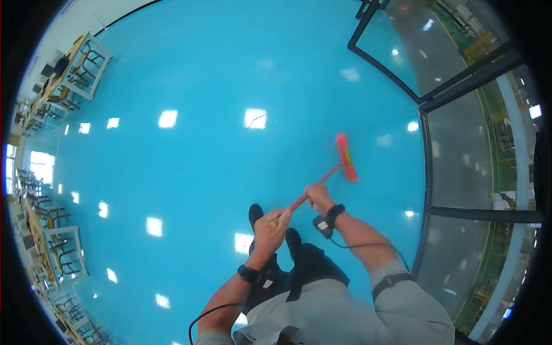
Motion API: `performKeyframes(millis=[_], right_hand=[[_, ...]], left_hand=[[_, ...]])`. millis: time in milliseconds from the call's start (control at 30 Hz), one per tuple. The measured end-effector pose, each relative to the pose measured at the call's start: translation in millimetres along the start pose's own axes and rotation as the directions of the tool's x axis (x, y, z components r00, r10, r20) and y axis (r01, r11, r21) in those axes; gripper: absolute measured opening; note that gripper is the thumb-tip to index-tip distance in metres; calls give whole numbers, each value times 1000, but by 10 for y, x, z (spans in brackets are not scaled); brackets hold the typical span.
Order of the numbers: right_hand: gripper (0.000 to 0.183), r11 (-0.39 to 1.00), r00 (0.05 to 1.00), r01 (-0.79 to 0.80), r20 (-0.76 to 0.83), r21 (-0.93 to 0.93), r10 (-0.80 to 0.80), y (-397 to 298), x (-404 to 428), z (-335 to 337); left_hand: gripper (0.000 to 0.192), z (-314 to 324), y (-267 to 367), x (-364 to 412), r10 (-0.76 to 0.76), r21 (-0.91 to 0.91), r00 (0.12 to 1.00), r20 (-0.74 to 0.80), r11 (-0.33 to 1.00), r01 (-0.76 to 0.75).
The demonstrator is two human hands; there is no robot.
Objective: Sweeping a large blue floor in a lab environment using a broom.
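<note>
Both of my hands grip the pink handle [330, 173] of a push broom. Near the top end of the handle, my left hand [271, 228] is closed around it. My right hand [318, 198] holds it lower, towards the head. The red broom head [346, 157] is at the floor ahead and to my right, with a greenish-yellow strip along one side. It looks slightly blurred. Beneath my hands show my black shoes [255, 214]. Each wrist wears a black strap, and a small black device [322, 226] hangs by a cable at the right one.
A glossy blue floor [194, 172] reflects the ceiling lights. Along the right runs a dark-framed glass partition [424, 151], with a framed glass panel angled into the room farther ahead. Desks [49, 241] with chairs [60, 211] line the left side.
</note>
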State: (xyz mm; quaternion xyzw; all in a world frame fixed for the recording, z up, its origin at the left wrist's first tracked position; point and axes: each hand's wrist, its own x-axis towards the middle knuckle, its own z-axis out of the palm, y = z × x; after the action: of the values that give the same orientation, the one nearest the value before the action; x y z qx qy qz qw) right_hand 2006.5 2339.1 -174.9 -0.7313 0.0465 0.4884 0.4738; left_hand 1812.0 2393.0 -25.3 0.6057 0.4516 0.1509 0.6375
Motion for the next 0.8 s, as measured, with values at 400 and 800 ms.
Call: performKeyframes(millis=[400, 800], right_hand=[[27, 992, 938, -122, 325, -14, 120, -279, -1005, 2967], [32, 972, 893, -88, 449, 218, -20, -1017, -1429, 2960]], left_hand=[[23, -2554, 664, -458, 85, 332, 909, -408, 941, 61], [27, -2563, 1720, -457, 575, 701, 816, -62, 607, -374]])
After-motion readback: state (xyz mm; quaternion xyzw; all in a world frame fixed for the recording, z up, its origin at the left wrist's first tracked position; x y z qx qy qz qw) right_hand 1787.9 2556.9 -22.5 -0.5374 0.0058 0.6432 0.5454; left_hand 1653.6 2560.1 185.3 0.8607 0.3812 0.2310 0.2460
